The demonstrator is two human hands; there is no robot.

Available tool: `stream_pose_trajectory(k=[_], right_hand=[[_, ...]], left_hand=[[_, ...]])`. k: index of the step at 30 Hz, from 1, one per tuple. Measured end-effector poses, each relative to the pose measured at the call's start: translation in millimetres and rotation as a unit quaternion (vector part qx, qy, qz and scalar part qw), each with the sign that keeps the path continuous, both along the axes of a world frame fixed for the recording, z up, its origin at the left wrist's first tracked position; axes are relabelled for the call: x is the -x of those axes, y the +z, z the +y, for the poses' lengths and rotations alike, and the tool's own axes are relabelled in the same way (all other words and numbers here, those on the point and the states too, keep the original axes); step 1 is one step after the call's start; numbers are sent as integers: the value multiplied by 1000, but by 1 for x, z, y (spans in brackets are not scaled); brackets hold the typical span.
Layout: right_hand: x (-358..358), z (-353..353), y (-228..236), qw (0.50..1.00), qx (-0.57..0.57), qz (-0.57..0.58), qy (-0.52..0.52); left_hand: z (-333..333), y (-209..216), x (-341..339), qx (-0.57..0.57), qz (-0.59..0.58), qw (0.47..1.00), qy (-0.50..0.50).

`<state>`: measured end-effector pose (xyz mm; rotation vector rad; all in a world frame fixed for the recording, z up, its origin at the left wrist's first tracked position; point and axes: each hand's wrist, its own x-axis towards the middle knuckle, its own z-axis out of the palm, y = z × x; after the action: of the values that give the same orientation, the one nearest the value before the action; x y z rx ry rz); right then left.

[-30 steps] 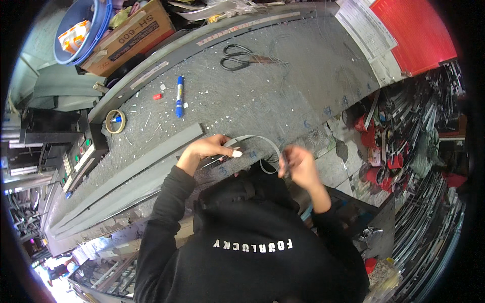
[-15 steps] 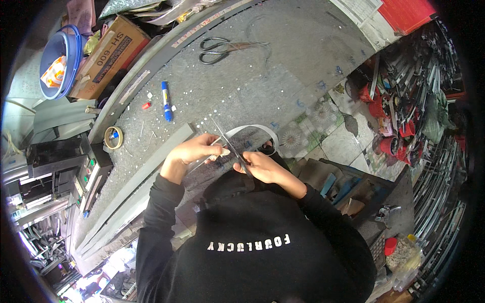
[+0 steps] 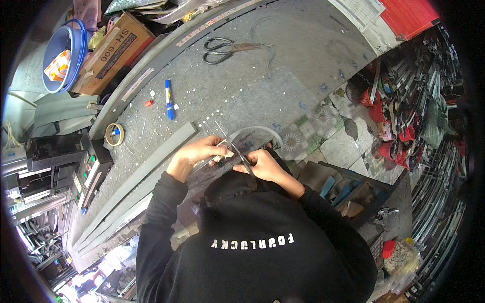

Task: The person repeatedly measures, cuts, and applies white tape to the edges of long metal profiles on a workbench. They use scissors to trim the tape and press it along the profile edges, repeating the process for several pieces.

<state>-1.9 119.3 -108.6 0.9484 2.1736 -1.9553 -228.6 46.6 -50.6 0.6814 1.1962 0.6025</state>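
Note:
My left hand (image 3: pixel 204 151) pinches a thin whitish strip (image 3: pixel 255 127) between thumb and fingers. From there the strip curls away in an arc toward the right, over the grey worktop. Scissors (image 3: pixel 242 155) are gripped in my right hand (image 3: pixel 265 165), their dark handles partly hidden by my fingers. Their blades point up and to the left, crossing the strip close to my left fingertips. Whether the blades are apart is too small to tell. Small white bits (image 3: pixel 212 110) lie scattered on the worktop beyond my hands.
Long grey bars (image 3: pixel 151 174) lie left of my hands. Farther off are a blue marker (image 3: pixel 168 101), its red cap (image 3: pixel 148 103), a tape roll (image 3: pixel 114 135) and large black-handled scissors (image 3: pixel 218 51). A cardboard box (image 3: pixel 113 55) and blue basin (image 3: pixel 63 58) stand back left.
The strip's loop now looks fainter and flatter than before. Both hands keep nearly the same pose, while the whole view has shifted slightly.

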Motion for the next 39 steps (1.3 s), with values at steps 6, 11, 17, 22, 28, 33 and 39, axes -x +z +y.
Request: stream_pose_trajectory(k=[6, 11, 17, 22, 28, 33, 39], right_hand=[[8, 2, -5, 1000, 9, 19, 5], [16, 3, -6, 1000, -15, -14, 2], [21, -5, 0, 995, -30, 62, -70], [24, -4, -4, 992, -101, 45, -55], [0, 15, 36, 979, -164, -79, 88], [-32, 48, 107, 992, -33, -109, 52], [50, 108, 89, 872, -456, -171, -46]], left_hand=[[-7, 6, 2, -3, 37, 998, -47], [-14, 75, 9, -143, 579, 802, -35], [56, 37, -55, -365, 541, 754, -65], [80, -4, -55, -299, 424, 839, -163], [83, 35, -20, -378, 493, 779, -89], [40, 59, 33, -209, 509, 834, 25], [-25, 29, -5, -130, 440, 878, 138]])
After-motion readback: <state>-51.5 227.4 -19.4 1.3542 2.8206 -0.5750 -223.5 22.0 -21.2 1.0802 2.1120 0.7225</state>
